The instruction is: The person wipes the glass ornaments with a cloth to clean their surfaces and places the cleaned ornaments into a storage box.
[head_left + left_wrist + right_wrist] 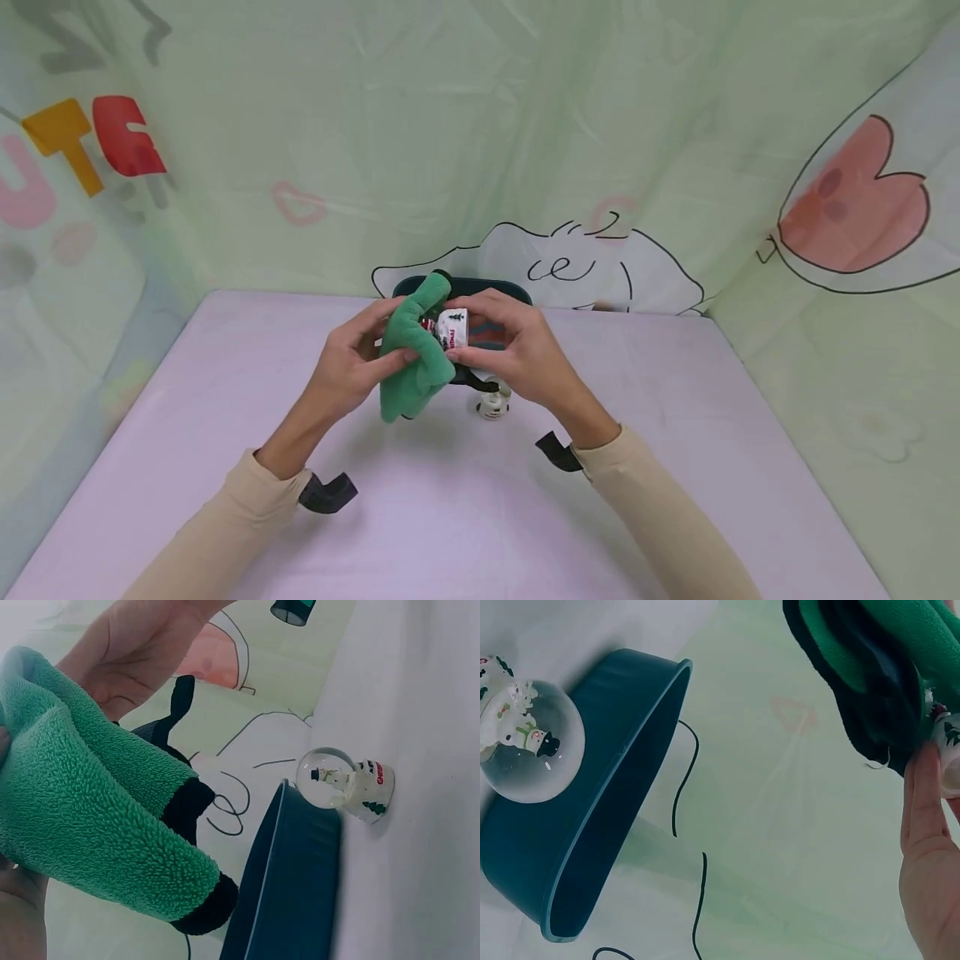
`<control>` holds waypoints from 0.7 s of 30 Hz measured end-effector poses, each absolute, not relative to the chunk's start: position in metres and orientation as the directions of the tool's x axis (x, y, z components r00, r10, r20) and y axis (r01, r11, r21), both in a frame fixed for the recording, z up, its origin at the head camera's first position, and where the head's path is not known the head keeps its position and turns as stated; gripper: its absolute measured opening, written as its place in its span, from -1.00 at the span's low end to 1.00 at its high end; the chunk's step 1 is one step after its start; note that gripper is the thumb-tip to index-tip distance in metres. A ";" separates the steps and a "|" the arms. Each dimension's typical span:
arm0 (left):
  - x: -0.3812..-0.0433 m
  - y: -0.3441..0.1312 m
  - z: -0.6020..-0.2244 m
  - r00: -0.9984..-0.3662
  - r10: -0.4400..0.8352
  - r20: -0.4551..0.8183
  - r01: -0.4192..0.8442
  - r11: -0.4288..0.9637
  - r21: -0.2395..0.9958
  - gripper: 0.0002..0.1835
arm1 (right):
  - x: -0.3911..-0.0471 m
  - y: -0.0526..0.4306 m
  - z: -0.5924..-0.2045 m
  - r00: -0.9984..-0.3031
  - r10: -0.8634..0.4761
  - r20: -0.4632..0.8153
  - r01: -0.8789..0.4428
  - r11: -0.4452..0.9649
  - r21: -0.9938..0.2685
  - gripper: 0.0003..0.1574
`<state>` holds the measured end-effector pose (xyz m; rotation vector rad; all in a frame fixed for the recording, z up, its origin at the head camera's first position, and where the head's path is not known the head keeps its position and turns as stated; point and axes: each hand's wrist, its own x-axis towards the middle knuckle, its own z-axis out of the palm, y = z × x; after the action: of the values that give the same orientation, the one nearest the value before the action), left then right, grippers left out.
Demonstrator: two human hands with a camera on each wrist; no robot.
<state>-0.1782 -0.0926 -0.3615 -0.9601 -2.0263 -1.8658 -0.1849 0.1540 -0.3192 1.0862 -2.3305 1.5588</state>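
My left hand grips a green towelling cloth with black edging, thumb on the near side. The cloth wraps the round end of a snow globe, whose white printed base shows at the cloth's right side. That base is pinched between the thumb and fingers of my right hand. Cloth hides most of this globe. Below the hands, a second snow globe stands on the table; a snowman shows inside its clear ball in the left wrist view.
Behind the hands sits a dark teal basin, its rim close to the standing globe in the right wrist view. Something striped shows inside it, partly covered. A pale table meets a printed curtain at the back.
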 end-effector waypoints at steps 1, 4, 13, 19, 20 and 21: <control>-0.178 -0.093 -0.361 -0.764 0.310 0.565 0.588 -0.026 0.809 -0.36 | -0.185 0.154 -0.320 -0.721 -0.489 0.491 -0.642 0.205 -0.738 -0.42; -0.179 -0.095 -0.359 -0.768 0.318 0.557 0.573 -0.048 0.818 -0.36 | -0.187 0.153 -0.320 -0.671 -0.496 0.550 -0.705 0.199 -0.681 -0.40; -0.179 -0.097 -0.356 -0.818 0.316 0.480 0.476 -0.096 0.874 -0.35 | -0.194 0.151 -0.320 -0.430 -0.517 0.740 -0.900 0.178 -0.399 -0.34; -0.179 -0.098 -0.355 -0.829 0.325 0.456 0.434 -0.141 0.890 -0.37 | -0.196 0.154 -0.318 -0.372 -0.539 0.755 -0.928 0.196 -0.317 -0.30; -0.180 -0.099 -0.355 -0.831 0.327 0.451 0.427 -0.145 0.892 -0.38 | -0.196 0.155 -0.318 -0.372 -0.544 0.752 -0.928 0.202 -0.313 -0.30; -0.180 -0.099 -0.355 -0.833 0.328 0.446 0.421 -0.147 0.895 -0.39 | -0.196 0.155 -0.318 -0.372 -0.548 0.749 -0.928 0.207 -0.309 -0.30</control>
<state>-0.1799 -0.0990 -0.3548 -0.8841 -2.0064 -2.1561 -0.1956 0.1554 -0.3177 1.3665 -2.0029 1.0365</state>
